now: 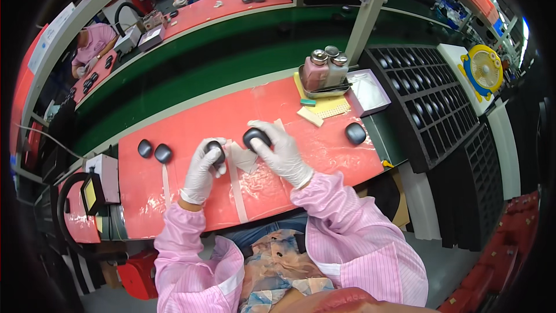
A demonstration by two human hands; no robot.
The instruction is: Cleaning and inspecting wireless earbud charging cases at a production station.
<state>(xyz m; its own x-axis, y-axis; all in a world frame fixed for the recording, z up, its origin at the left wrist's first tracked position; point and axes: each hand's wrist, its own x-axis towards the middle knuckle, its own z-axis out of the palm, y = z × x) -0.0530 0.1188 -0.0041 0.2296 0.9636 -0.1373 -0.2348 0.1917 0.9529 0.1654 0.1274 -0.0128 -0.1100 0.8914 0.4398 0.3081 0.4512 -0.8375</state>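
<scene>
My left hand (200, 171), in a white glove, is closed round a small dark rounded case (215, 153). My right hand (284, 154), also gloved, grips another dark rounded case (255, 137) between thumb and fingers, slightly farther from me. A pale wiping cloth (244, 159) lies between the hands, partly hidden by the right one. Two more dark cases (163, 153) rest on the pink mat (202, 124) to the left. One single dark case (355, 133) sits on the mat's right side.
Pump bottles (315, 71) stand in a metal tray over yellow sheets, beside a white-lined box (368, 91). A black compartment tray (414, 95) with many dark cases is at right, near a yellow fan (484, 71). A ring lamp (66, 208) stands left. Two co-workers sit across.
</scene>
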